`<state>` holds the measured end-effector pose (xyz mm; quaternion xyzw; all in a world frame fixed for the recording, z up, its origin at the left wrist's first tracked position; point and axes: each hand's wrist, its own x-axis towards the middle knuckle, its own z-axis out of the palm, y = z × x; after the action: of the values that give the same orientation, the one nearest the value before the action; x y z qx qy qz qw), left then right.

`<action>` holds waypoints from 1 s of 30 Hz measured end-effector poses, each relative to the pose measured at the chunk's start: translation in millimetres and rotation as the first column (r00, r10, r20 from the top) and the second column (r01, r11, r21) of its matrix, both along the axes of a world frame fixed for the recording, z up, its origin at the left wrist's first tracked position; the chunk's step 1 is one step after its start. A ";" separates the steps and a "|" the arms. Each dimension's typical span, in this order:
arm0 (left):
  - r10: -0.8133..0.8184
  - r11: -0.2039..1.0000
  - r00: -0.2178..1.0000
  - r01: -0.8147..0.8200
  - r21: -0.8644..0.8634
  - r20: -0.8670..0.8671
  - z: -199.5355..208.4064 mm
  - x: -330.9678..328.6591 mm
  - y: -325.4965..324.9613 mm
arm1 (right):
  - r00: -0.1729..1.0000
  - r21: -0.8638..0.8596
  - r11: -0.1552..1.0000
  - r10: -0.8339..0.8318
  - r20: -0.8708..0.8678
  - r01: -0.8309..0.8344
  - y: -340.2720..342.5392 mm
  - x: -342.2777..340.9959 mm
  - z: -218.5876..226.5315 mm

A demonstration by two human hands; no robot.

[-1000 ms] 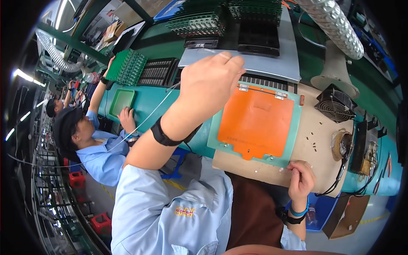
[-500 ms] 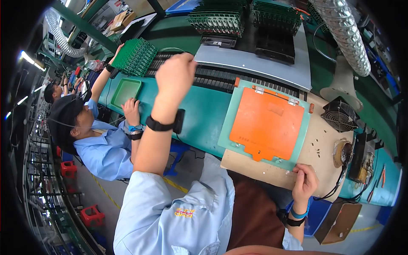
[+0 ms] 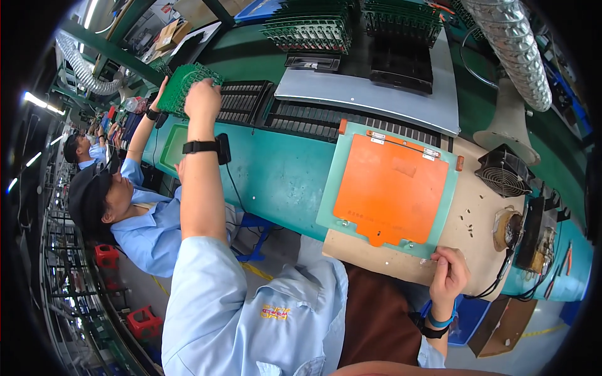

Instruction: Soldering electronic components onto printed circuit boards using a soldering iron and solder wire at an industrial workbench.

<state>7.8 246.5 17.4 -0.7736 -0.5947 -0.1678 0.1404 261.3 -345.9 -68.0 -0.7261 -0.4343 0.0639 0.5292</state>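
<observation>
My left hand (image 3: 202, 101) is stretched far out to the left, at the near side of a stack of green circuit boards (image 3: 174, 94). Its fingers are curled; their tips are hidden, so whether they grip a board I cannot see. My right hand (image 3: 449, 274) rests low at the front edge of the tan mat (image 3: 351, 249), fingers curled and thumb close to them. Anything between them is too small to make out. Left of that hand lies a pale green fixture (image 3: 327, 199) with an orange hinged plate (image 3: 392, 188) lying flat on it.
A co-worker (image 3: 141, 216) in blue sits at my left, one arm reaching to the same boards, beside a green tray (image 3: 174, 149). Behind the fixture runs a slatted conveyor (image 3: 304, 120). A black fan (image 3: 503, 172) stands right, below a silver duct (image 3: 511, 53). More boards (image 3: 307, 31) stand at the back.
My left hand has moved left and away from me, from above the conveyor to the green board stack. My right hand has stayed at the mat's edge. The view has shifted slightly.
</observation>
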 end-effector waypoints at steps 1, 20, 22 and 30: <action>-0.028 0.998 0.999 0.029 -0.058 0.017 -5.1 7.2 -15.2 | 1.000 -0.004 1.000 -0.010 -0.002 0.010 -0.4 0.0 -0.7; 0.110 0.992 0.990 -0.115 0.053 0.090 9.8 -17.7 -2.8 | 0.996 -0.018 0.999 -0.049 -0.074 0.048 -2.6 -4.8 -5.1; 0.145 0.988 0.986 -0.149 0.040 0.079 12.6 -29.8 15.5 | 0.997 -0.011 0.999 -0.046 -0.066 0.046 -1.2 -4.6 -4.3; 0.250 0.968 0.968 -0.250 0.019 0.013 13.3 -38.7 38.3 | 0.998 -0.011 0.999 -0.046 -0.032 0.046 0.0 -3.2 -3.3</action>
<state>-30.9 284.8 30.7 -0.6901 -0.6864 -0.1591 0.1652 258.0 -345.9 -71.3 -0.7375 -0.4087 0.0657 0.5336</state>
